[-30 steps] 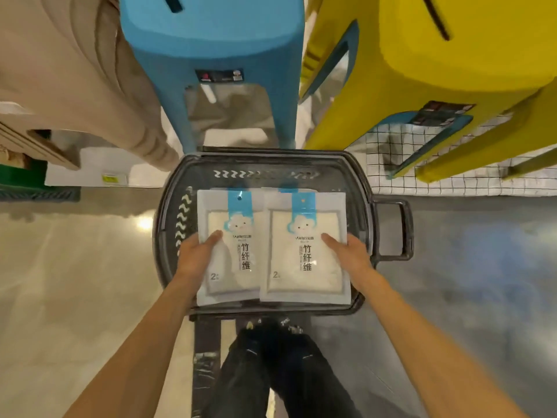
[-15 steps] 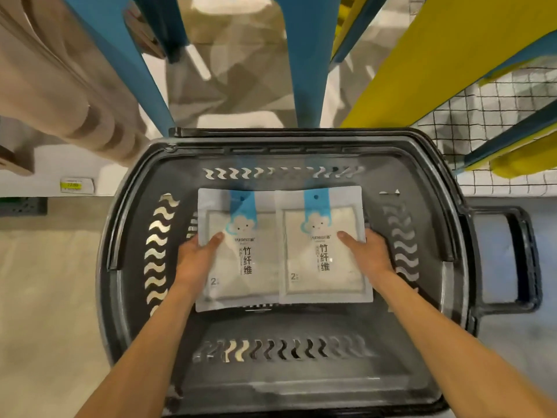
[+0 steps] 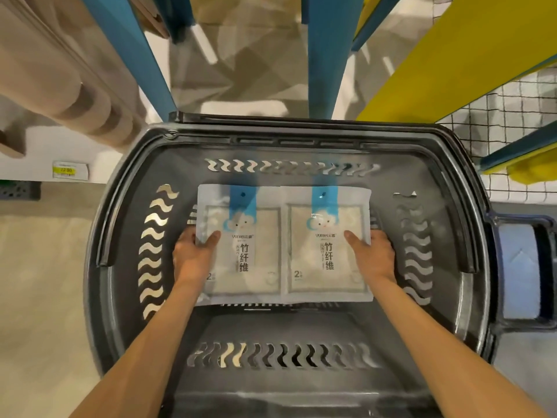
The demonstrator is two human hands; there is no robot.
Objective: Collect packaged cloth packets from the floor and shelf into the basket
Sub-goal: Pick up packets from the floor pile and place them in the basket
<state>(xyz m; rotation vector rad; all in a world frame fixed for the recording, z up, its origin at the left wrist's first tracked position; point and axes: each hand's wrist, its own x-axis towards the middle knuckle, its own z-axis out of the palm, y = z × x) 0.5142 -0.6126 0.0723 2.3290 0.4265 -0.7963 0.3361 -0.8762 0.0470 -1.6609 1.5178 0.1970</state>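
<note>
Nearest me, two bare forearms reach over the near wall of the basket [image 3: 301, 123] and down inside it. The left grip [image 3: 193, 257] is clamped on the outer edge of the left packet [image 3: 244, 254], thumb on top and fingers tucked out of sight beneath. The right grip [image 3: 372, 257] holds the outer edge of the right packet [image 3: 322, 248] the same way. Between the grips the two packets lie flat, face up, with their inner edges meeting. I cannot tell whether one overlaps the other, or whether they already rest on the basket floor.

The step in hand looks like setting this pair down. To do it well, I would lower both sides level until the packets lie flat on the bottom. Then lift the thumbs and slide the fingers outward from under the edges, so neither packet flips or rides up the slotted wall.

Outside the right grip is the basket's handle [image 3: 518, 267]. Beyond the grips, past the far rim, stand blue stool legs [image 3: 324, 55] and a yellow stool [image 3: 452, 55]. Any further packets are out of view.
</note>
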